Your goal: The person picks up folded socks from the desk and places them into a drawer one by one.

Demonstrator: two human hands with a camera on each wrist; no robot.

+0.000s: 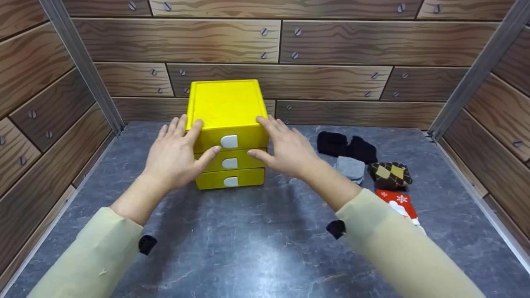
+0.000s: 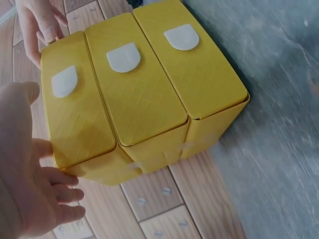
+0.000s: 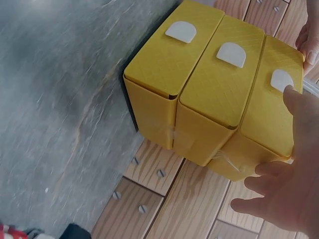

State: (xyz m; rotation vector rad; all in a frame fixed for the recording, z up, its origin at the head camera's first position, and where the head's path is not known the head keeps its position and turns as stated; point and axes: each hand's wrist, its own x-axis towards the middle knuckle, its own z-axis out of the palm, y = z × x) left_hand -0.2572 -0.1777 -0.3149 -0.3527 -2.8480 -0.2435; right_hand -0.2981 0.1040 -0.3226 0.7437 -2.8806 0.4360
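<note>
A yellow box with three stacked drawers [image 1: 227,103] stands on the grey marbled surface. Each drawer front carries a white half-round tab, and all three drawers are closed. At the box's upper left front corner is my left hand [image 1: 176,155], fingers extended and thumb spread before the drawer fronts. My right hand [image 1: 287,149] mirrors it at the upper right corner, its fingers along that side. Both wrist views show the fingers [image 2: 62,194] beside the top drawer, straight or slightly bent, not curled round the box. Whether every fingertip touches it, I cannot tell.
Right of the box lie folded socks: black ones [image 1: 332,143], a grey one [image 1: 350,167], a brown-and-yellow argyle one [image 1: 390,176] and a red snowflake-patterned one [image 1: 395,200], partly behind my right sleeve. Wood-print panels [image 1: 331,41] wall the back and both sides.
</note>
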